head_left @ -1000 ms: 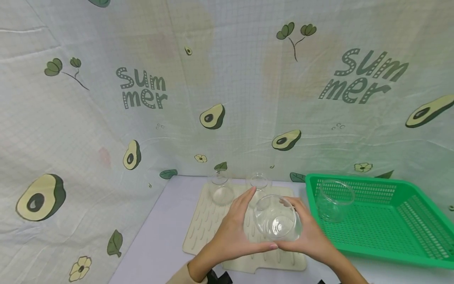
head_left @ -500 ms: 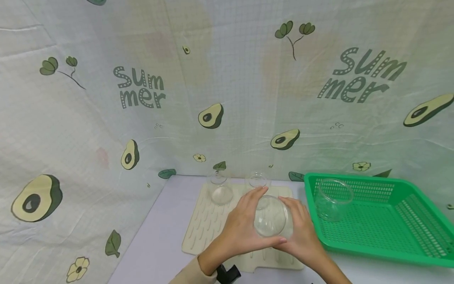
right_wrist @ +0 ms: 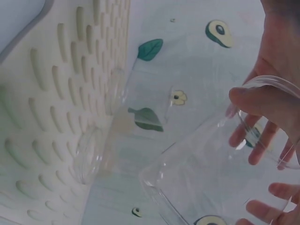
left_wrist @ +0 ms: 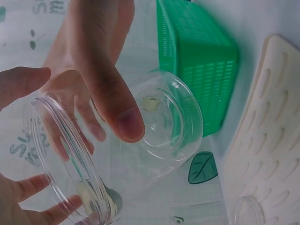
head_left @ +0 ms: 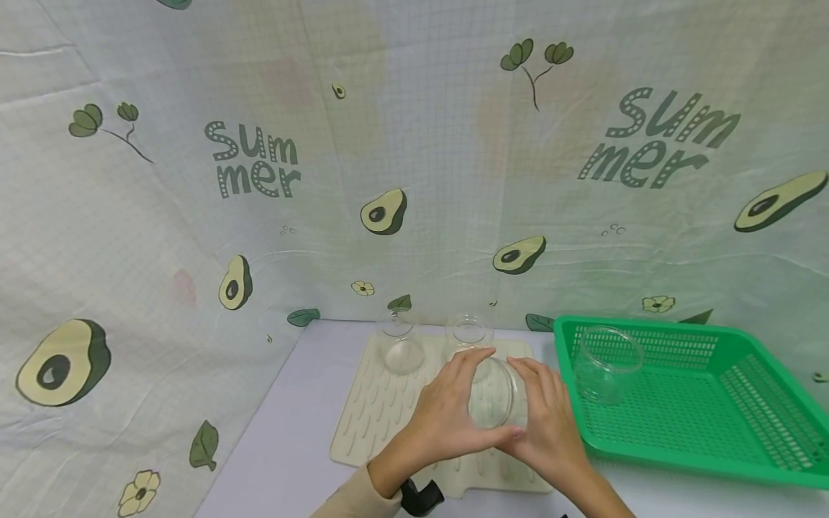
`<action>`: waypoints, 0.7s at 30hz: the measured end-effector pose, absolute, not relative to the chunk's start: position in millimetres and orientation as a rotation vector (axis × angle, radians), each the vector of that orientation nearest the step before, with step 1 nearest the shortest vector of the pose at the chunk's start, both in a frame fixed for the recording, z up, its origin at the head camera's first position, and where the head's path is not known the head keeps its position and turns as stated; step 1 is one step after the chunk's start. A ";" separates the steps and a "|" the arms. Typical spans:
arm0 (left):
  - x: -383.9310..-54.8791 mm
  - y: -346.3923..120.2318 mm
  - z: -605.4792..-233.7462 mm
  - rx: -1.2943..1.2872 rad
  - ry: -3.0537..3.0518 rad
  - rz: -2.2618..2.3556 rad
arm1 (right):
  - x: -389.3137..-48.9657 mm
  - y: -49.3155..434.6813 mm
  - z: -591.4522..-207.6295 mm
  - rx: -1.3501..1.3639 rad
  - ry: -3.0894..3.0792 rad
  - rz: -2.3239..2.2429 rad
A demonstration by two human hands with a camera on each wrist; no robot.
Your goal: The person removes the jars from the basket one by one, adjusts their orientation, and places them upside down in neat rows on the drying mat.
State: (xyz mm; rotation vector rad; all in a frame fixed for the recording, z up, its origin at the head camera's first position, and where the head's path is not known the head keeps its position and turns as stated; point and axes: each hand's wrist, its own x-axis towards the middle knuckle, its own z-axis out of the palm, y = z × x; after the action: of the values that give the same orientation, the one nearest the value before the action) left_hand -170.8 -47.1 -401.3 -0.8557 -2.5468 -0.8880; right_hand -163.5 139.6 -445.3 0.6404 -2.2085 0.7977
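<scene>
Both hands hold a clear glass cup (head_left: 490, 399) above the ribbed drying mat, tilted with its wide rim toward the head camera. My left hand (head_left: 443, 410) grips its left side, thumb across the near side and fingers curled at the far side. Around the right side of the cup curls my right hand (head_left: 544, 414). The left wrist view shows the round base of the glass cup (left_wrist: 185, 147) pointing away from the thick rim. In the right wrist view, fingers show through the clear wall of the cup (right_wrist: 201, 164).
A beige drying mat (head_left: 365, 424) lies on the white table, bearing a clear glass (head_left: 401, 356) at back left and another glass (head_left: 470, 332) at back centre. Right of it stands a green basket (head_left: 693, 467) with one glass (head_left: 609, 370) inside. A printed curtain (head_left: 440, 144) hangs behind.
The hands have turned the glass cup so its opening faces further left. The right hand has shifted left, and the hands are closer together. The other glasses stay put.
</scene>
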 end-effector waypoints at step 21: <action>-183.7 -50.7 -411.5 -1.009 -2.490 -1.103 | -161.4 140.4 -440.5 0.626 -2.199 0.534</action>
State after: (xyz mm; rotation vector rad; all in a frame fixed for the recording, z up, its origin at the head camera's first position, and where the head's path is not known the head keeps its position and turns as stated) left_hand -183.7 -50.7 -411.5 -1.0090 -2.4900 -1.1029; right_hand -161.4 140.4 -440.5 0.6257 -2.1987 0.5335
